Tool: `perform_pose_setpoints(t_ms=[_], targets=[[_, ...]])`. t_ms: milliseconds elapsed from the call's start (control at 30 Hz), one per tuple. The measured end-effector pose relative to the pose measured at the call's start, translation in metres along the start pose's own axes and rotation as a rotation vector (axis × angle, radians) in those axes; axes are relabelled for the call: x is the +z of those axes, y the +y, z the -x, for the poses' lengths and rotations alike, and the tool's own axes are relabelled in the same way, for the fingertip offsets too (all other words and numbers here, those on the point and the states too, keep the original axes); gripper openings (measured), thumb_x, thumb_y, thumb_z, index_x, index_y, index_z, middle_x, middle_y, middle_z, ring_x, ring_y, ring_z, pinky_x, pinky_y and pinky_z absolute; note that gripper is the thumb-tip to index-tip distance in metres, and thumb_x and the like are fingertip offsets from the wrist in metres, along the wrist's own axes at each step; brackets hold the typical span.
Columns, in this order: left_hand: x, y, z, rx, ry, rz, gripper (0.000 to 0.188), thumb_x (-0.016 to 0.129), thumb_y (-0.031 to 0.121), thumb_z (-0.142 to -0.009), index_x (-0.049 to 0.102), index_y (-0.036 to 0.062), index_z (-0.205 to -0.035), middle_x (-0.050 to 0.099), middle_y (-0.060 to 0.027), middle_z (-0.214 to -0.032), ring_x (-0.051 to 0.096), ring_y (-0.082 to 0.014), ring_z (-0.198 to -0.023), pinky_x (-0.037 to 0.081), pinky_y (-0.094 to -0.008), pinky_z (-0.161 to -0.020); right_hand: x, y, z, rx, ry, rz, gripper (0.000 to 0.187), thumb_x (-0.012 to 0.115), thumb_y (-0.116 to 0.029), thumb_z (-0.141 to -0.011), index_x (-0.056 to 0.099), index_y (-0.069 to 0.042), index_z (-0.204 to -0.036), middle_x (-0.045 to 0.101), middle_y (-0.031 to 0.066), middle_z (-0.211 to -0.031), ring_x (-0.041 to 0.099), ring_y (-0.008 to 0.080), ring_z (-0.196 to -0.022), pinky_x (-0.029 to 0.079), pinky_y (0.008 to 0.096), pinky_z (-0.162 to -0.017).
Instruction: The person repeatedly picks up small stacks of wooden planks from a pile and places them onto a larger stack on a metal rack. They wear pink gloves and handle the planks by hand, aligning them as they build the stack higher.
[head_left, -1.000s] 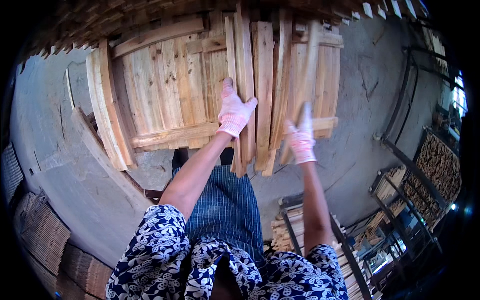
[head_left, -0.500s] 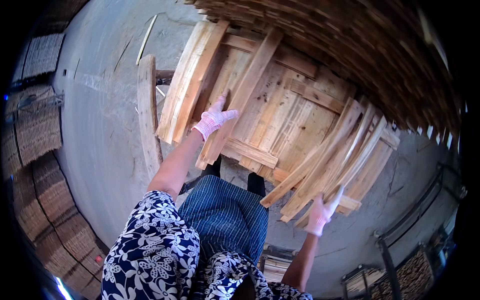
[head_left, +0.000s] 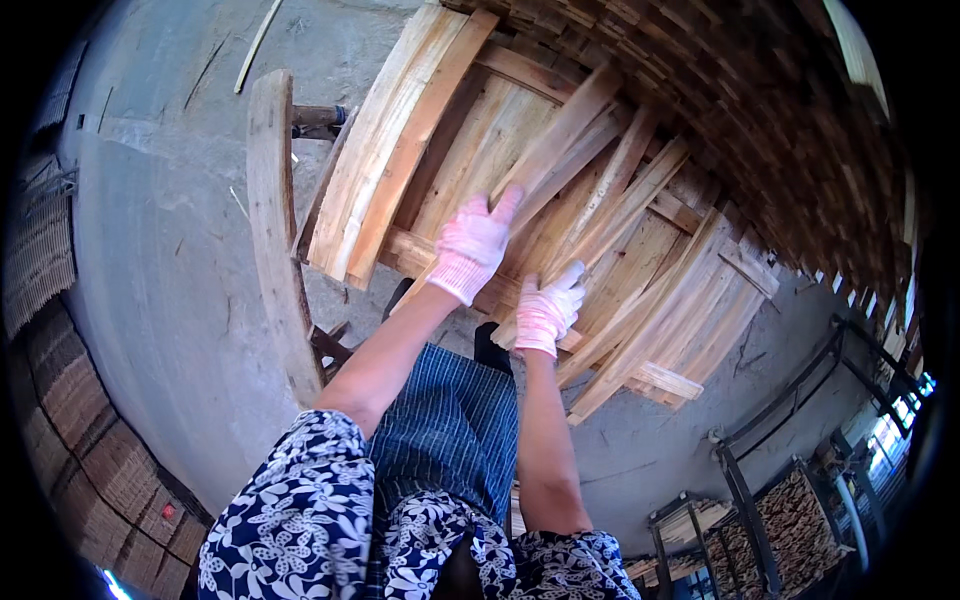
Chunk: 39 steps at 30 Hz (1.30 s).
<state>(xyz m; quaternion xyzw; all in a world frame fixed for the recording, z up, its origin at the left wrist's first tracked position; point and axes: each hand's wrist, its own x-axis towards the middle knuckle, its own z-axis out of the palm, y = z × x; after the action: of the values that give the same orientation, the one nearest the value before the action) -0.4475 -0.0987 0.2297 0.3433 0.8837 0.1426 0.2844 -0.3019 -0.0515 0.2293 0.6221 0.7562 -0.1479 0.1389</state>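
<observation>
Two pinkish-white gloves cover my hands above a low bench of pale wooden boards [head_left: 480, 130]. My left hand [head_left: 474, 242] is closed around the near part of a wooden slat [head_left: 565, 125] that slants away to the upper right. Just right of it, my right hand [head_left: 548, 308] grips the near end of narrow wooden slats [head_left: 630, 205], which lie across the boards; how many are in its grasp I cannot tell. More loose slats [head_left: 655, 310] rest at the right end of the bench. Thicker planks [head_left: 400, 130] lie side by side at its left end.
A tall stack of brown wood pieces [head_left: 760, 110] rises beyond the bench. Left of the bench is a weathered beam [head_left: 272, 220] on supports. Bundled stacks [head_left: 110, 430] line the far left. Dark metal racks [head_left: 740, 510] holding wood stand at the lower right.
My right hand has moved left from the right-end slats, bringing narrow slats to the middle of the bench. My left hand has shifted slightly right with its slat.
</observation>
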Motion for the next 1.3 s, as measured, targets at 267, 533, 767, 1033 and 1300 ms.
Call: perform_pose_setpoints(t_ms=[267,533,767,1033,1300], targets=[[0.029,-0.004,0.012,0.136,0.172,-0.219,0.074,0.068,0.019,-0.086,0.037,0.0345,-0.152,0.050,-0.0220,-0.134,0.057,-0.0433,-0.114,0.051,-0.0523,-0.093,-0.047,-0.036,-0.093,0.200,-0.092,-0.258,0.091,0.072,-0.025,-0.088,0.017,-0.013,-0.160,0.040,0.0343,-0.137,0.055,0.0509,-0.118,0.050,0.0539,-0.097],[0.016,-0.014,0.016,-0.075,0.021,-0.027,0.077,0.062,0.013,-0.089,0.030,0.0303,-0.156,0.052,-0.0238,-0.140,0.064,-0.0441,-0.107,0.057,-0.0520,-0.084,-0.009,-0.014,-0.083,-0.175,0.027,-0.166,0.084,0.063,-0.008,-0.089,0.020,-0.018,-0.160,0.039,0.0343,-0.137,0.057,0.0516,-0.112,0.050,0.0517,-0.095],[-0.005,-0.021,-0.003,-0.252,-0.079,0.096,0.071,0.067,0.020,-0.089,0.036,0.0251,-0.153,0.054,-0.0240,-0.132,0.062,-0.0452,-0.110,0.055,-0.0515,-0.088,-0.016,0.002,-0.088,-0.156,0.030,-0.237,0.080,0.060,-0.012,-0.092,0.020,-0.018,-0.161,0.037,0.0345,-0.138,0.055,0.0519,-0.114,0.049,0.0529,-0.097],[-0.069,-0.022,0.030,-0.054,0.012,0.230,0.069,0.072,0.024,-0.089,0.043,0.0121,-0.150,0.057,-0.0240,-0.123,0.059,-0.0406,-0.110,0.051,-0.0469,-0.099,-0.013,-0.001,-0.067,-0.242,-0.012,-0.263,0.071,0.062,-0.035,-0.097,0.030,-0.019,-0.158,0.037,0.0338,-0.142,0.053,0.0525,-0.119,0.048,0.0542,-0.099],[-0.093,-0.196,-0.031,-0.154,0.107,0.607,0.084,0.071,0.030,-0.092,0.027,0.0059,-0.159,0.038,-0.0200,-0.159,0.039,-0.0311,-0.145,0.030,-0.0357,-0.121,-0.013,-0.138,-0.034,-0.113,-0.175,-0.416,0.081,0.066,-0.039,-0.095,0.023,-0.019,-0.160,0.031,0.0328,-0.146,0.050,0.0513,-0.125,0.049,0.0517,-0.102]])
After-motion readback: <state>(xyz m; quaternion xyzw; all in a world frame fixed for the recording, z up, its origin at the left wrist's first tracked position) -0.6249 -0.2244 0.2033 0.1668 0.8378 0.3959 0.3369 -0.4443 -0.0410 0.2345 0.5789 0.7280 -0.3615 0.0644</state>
